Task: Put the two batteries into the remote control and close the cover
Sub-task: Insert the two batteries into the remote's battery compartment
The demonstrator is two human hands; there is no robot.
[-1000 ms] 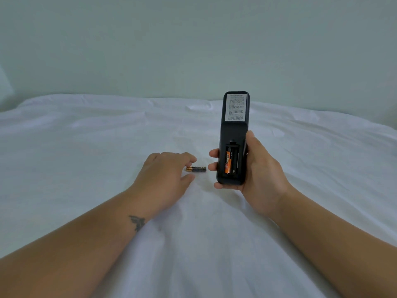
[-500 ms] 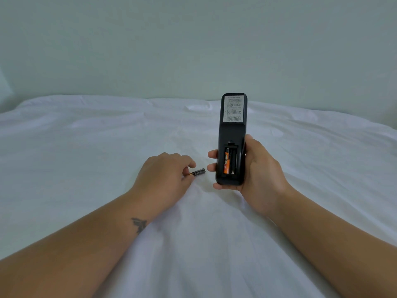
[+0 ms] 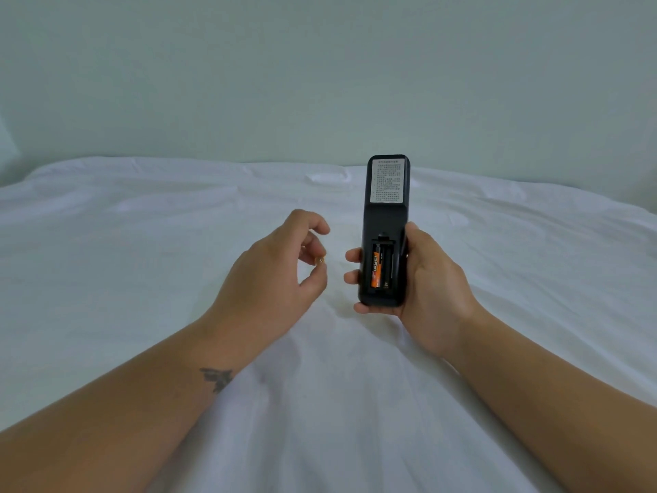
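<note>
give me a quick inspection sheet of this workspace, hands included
surface: white sheet, wrinkled, covers the whole work area
remote control: held upright, back facing the camera, battery compartment open, printed label on its upper part
first battery: orange and black, seated in the left slot; the right slot looks empty
second battery: only its end shows, pinched in the fingertips, off the sheet
cover: nothing seen
clutter: nothing seen
left hand: raised above the sheet, holding the second battery beside the remote control
right hand: wrapped around the lower half of the remote control
cables: nothing seen
surroundings: plain pale wall behind the sheet
</note>
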